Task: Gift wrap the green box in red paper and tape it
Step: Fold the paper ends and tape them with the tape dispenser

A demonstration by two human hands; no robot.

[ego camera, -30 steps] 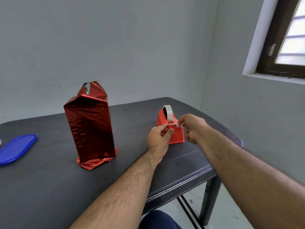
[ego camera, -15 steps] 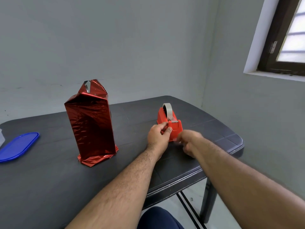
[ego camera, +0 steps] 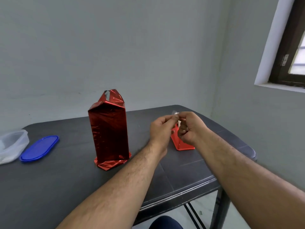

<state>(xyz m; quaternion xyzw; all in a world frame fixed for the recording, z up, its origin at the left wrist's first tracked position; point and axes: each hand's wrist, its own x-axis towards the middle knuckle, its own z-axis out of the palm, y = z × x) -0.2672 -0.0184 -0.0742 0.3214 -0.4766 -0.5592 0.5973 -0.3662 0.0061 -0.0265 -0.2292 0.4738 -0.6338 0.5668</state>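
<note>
The box wrapped in shiny red paper [ego camera: 109,131] stands upright on the dark table [ego camera: 49,187], its top end crumpled to a peak and its bottom flap splayed on the table. The green box itself is hidden by the paper. To its right, my left hand [ego camera: 160,129] and my right hand [ego camera: 189,128] are raised together above the red tape dispenser [ego camera: 180,142], which they partly hide. Both hands pinch a small clear piece of tape [ego camera: 175,113] between their fingertips.
A blue oval lid [ego camera: 39,148] lies at the left, with a clear plastic container [ego camera: 11,144] beside it at the frame's edge. The table's front right edge and corner are close to my arms. A window is set in the right wall.
My left hand let go of the dispenser and rose. My right hand came up from the table with a torn piece of tape, and both hands now hold it above the dispenser.
</note>
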